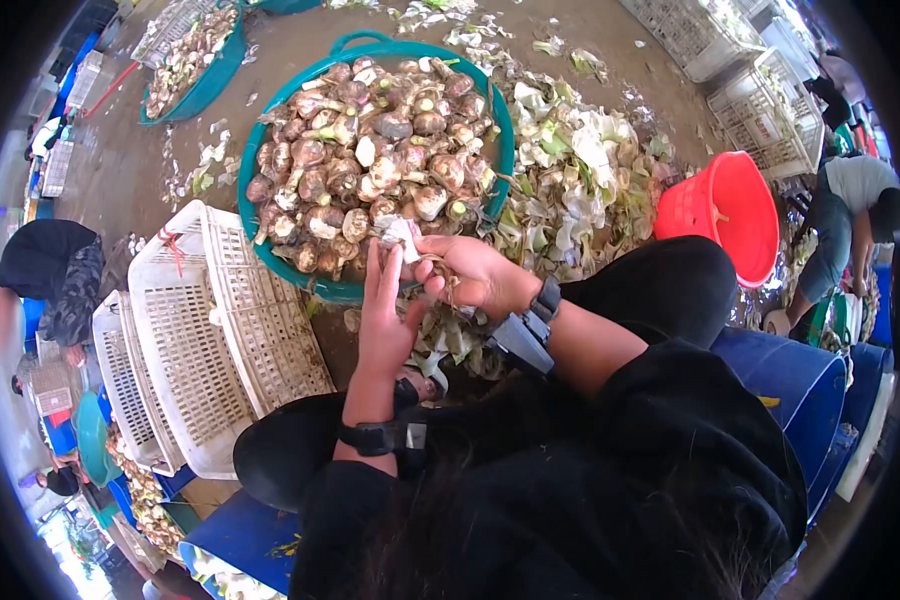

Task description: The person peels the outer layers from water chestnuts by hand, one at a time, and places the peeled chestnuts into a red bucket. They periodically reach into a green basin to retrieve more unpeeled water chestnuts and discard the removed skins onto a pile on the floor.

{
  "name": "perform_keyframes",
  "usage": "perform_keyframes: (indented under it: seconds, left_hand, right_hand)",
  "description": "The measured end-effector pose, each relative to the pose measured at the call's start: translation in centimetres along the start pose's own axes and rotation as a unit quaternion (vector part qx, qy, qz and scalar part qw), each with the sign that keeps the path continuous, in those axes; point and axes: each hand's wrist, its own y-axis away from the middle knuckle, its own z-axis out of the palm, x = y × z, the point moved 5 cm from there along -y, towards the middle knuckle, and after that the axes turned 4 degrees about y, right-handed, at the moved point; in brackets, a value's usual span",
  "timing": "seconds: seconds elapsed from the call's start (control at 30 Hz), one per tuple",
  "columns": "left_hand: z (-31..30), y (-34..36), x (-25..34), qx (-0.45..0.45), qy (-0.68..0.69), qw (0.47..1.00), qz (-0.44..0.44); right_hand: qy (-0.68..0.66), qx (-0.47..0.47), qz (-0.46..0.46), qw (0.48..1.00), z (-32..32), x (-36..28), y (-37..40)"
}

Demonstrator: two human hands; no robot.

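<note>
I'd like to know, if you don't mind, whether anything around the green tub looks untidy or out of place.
Yes: pale leafy scraps lie loose in a broad heap on the floor, between the green tub and the red bucket. They look untidy outside any container, though perhaps just peelings dropped there.

Before me, the bulbs (393,124) lie heaped in a tub (505,160) on the floor (315,22). Peelings (570,165) spread right of it; beyond them sits a basin (745,215). Crates (185,345) stand on my left, and more crates (765,115) stand far right.
</note>
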Motion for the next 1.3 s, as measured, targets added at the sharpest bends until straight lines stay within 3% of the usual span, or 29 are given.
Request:
perform_keyframes:
  seconds: [0.07,0.1,0.17,0.2,0.23,0.27,0.3,0.33,0.4,0.53,0.6,0.63,0.7,0.73,0.77,0.83,0.87,0.9,0.97,1.0,1.07,1.2,1.23,1.27,1.3]
  left_hand:
    - [0.5,-0.1,-0.9,0.101,0.151,0.983,-0.021]
    - [0.3,0.4,-0.9,0.093,0.154,0.983,-0.033]
    - [-0.3,0.4,-3.2,0.174,0.215,0.948,-0.156]
    - [-1.4,0.6,-4.9,0.254,0.199,0.915,-0.244]
    - [-2.8,1.4,-6.6,0.29,0.254,0.861,-0.332]
    - [-3.9,1.9,-7.9,0.303,0.276,0.837,-0.362]
    - [-4.7,2.0,-8.3,0.316,0.296,0.813,-0.39]
    - [-4.8,2.0,-8.4,0.317,0.296,0.812,-0.39]
    - [-4.3,1.8,-7.9,0.293,0.293,0.814,-0.408]
    - [-0.8,0.5,-7.3,0.208,0.283,0.872,-0.342]
    - [0.2,0.0,-6.8,0.163,0.26,0.891,-0.336]
    - [0.4,-0.1,-6.5,0.152,0.242,0.897,-0.337]
    - [0.2,-0.6,-5.1,0.063,0.252,0.916,-0.306]
    - [0.4,-0.5,-5.9,0.133,0.243,0.93,-0.241]
    - [0.6,-0.3,-6.5,0.198,0.232,0.936,-0.173]
    - [-1.2,-0.3,-5.9,0.205,0.282,0.899,-0.264]
    - [-2.2,-0.5,-4.3,0.187,0.363,0.847,-0.34]
    - [-2.5,-0.5,-4.4,0.179,0.402,0.832,-0.338]
    - [-2.5,-0.2,-4.1,0.106,0.456,0.788,-0.399]
    - [-2.3,-0.1,-4.3,0.106,0.457,0.788,-0.398]
    - [-1.8,0.0,-5.0,0.067,0.386,0.834,-0.389]
    - [-1.0,0.2,-3.9,-0.004,0.428,0.816,-0.388]
    - [-0.8,0.1,-3.8,-0.017,0.438,0.816,-0.377]
    - [-0.6,0.0,-3.7,-0.031,0.447,0.816,-0.365]
    - [-0.6,0.0,-3.5,-0.034,0.446,0.817,-0.364]
  right_hand:
    - [-0.071,-0.088,-0.005,0.994,0.9,0.7,0.1]
    - [-0.082,-0.08,0.0,0.993,1.6,1.6,1.0]
    - [0.04,-0.077,-0.068,0.994,2.9,1.0,2.0]
    - [0.163,-0.09,-0.116,0.976,2.4,0.1,2.8]
    - [0.435,0.012,-0.104,0.894,1.0,-0.7,3.9]
    - [0.716,0.035,-0.105,0.689,0.1,-0.4,4.9]
    - [0.91,0.052,-0.096,0.401,-0.4,0.1,5.2]
    - [0.91,0.051,-0.096,0.4,-0.8,0.2,4.6]
    - [0.849,0.22,-0.218,0.429,-1.3,-1.9,3.9]
    - [0.813,0.311,-0.274,0.407,-0.7,-4.1,-0.3]
    - [0.828,0.221,-0.178,0.484,-0.9,-3.3,-2.3]
    - [0.829,0.219,-0.181,0.483,-0.4,-3.1,-2.4]
    - [0.683,0.242,-0.245,0.644,0.8,-1.9,-1.7]
    - [0.594,0.219,-0.222,0.741,1.7,-0.6,-1.5]
    - [0.564,0.166,-0.312,0.747,3.2,0.3,-0.6]
    - [0.684,0.112,-0.295,0.657,5.8,-0.1,1.8]
    - [0.727,0.101,-0.419,0.535,5.7,-0.1,2.6]
    - [0.803,0.116,-0.424,0.402,6.6,-0.1,3.3]
    - [0.867,0.077,-0.412,0.268,7.2,0.1,3.6]
    - [0.868,0.078,-0.412,0.267,7.0,0.0,3.8]
    - [0.886,0.008,-0.416,0.206,7.0,0.7,3.9]
    - [0.899,0.023,-0.371,0.231,5.8,0.0,3.3]
    - [0.817,0.067,-0.213,0.531,4.4,-1.3,2.8]
    - [0.633,0.101,-0.031,0.767,2.8,-1.0,2.8]
    - [0.632,0.103,-0.034,0.767,2.7,-1.0,3.0]
